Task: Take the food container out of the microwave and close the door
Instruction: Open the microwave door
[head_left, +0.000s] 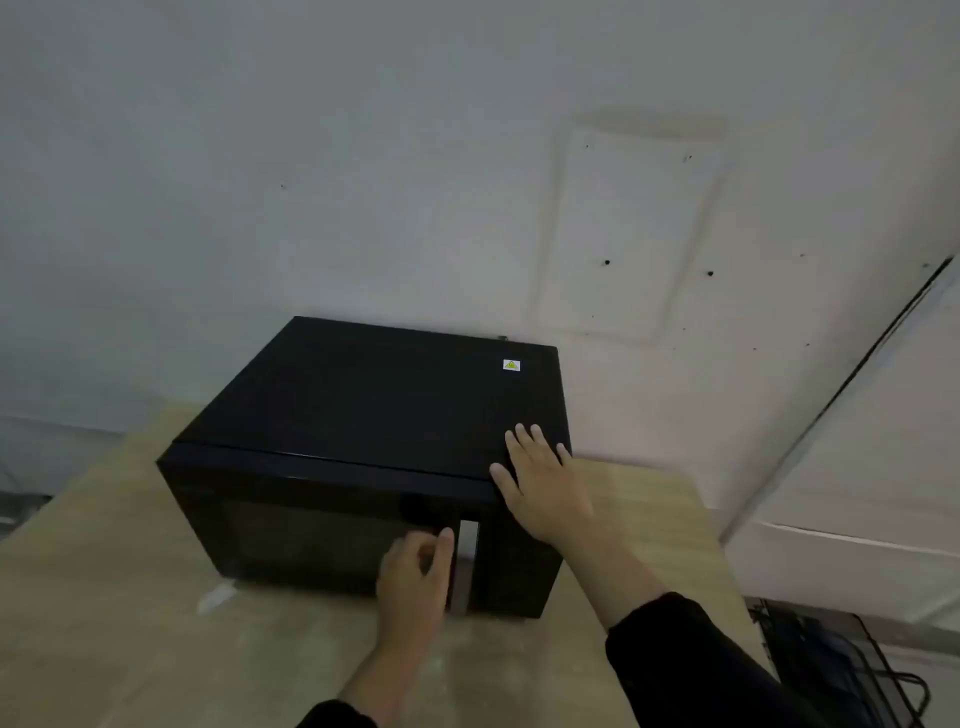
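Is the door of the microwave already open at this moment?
No, the door sits flush with the microwave front, while the left hand curls at the silver handle.

Your microwave (363, 415) in the middle of the frame is plain black all over, no pattern, apart from a silver handle (466, 540) strip on the front and a tiny white sticker (511, 365) with a yellow-green triangle near its upper right corner. The table (104, 597) under it is a light tan wood with a faint streaky grain. The wall (363, 182) across the top is off-white with small dark specks. Both your sleeves (691, 654) are black.
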